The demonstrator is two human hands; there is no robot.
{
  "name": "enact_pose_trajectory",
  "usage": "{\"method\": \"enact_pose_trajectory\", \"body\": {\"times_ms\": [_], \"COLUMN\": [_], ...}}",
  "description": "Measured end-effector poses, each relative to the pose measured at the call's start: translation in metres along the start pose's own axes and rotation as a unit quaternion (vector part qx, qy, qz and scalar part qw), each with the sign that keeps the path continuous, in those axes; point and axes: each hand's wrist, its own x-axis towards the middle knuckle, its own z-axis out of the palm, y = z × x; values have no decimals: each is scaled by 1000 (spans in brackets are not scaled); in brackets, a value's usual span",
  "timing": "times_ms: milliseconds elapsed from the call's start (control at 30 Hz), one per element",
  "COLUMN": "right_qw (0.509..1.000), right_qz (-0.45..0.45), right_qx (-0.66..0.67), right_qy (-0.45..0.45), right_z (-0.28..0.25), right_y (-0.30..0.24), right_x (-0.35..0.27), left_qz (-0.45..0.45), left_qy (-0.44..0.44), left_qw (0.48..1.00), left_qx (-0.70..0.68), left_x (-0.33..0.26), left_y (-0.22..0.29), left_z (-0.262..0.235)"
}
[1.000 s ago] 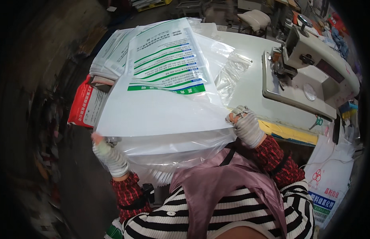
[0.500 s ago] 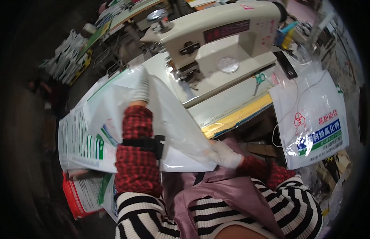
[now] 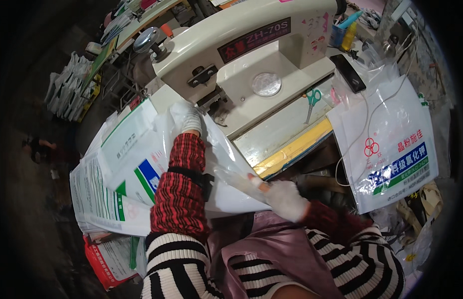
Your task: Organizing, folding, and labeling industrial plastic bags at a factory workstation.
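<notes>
Sewing machine: the cream sewing machine (image 3: 251, 55) fills the upper middle of the view, its head just beyond the person's reach — placed so a bag edge can be slid straight under the foot.
Tabletop: the pale tabletop (image 3: 286, 124) carries the machine, with a yellow front strip along its near edge; it gives the bag a flat bed to lie on.
White bag: the large white printed bag (image 3: 141, 159) with its clear plastic liner lies across the tabletop's left end, between the two hands, its top edge touching the machine's foot area — held stretched, probably to keep that edge flat.
Stack of bags: more printed bags (image 3: 99, 204) lie below and to the left, within easy reach of the left arm.
Hanging bag: a white bag (image 3: 391, 149) with red, blue and green print hangs off the tabletop's right end, well clear of the work.
Left hand: the gloved left hand (image 3: 186, 117) presses flat on the bag just beside the foot; the grip looks flattened rather than curled, pinning the edge.
Right hand: the gloved right hand (image 3: 283, 199) is closed on the bag's near edge, pulling it taut toward the body.
Scissors: green-handled scissors (image 3: 311, 99) rest on the tabletop to the right, near the machine.
</notes>
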Motion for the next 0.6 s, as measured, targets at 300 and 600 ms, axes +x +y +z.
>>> {"method": "enact_pose_trajectory", "body": {"times_ms": [300, 600], "right_qw": [981, 873], "right_qz": [40, 13], "right_qx": [186, 482], "right_qy": [37, 75], "right_z": [-16, 2], "right_y": [19, 34], "right_x": [144, 133], "left_qz": [325, 8], "left_qy": [-209, -138], "left_qw": [855, 961], "left_qx": [345, -241], "left_x": [-180, -190], "left_y": [-41, 73], "left_z": [-128, -220]}}
